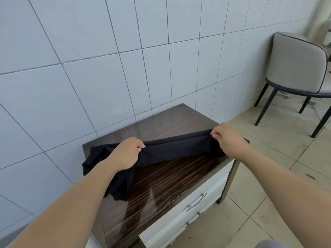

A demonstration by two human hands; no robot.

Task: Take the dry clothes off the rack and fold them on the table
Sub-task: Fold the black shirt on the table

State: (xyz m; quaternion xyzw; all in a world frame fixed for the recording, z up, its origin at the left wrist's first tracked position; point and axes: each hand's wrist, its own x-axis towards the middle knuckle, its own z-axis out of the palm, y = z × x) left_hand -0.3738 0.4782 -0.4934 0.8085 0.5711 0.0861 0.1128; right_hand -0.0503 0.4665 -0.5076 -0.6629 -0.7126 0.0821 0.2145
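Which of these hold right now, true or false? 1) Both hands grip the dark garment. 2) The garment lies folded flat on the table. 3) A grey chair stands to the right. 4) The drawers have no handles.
1) True: the left hand and right hand each pinch the dark garment.
2) False: it is stretched between the hands over the table, one end bunched and drooping at the left.
3) True: the grey chair stands by the tiled wall.
4) False: the white drawers carry metal bar handles.
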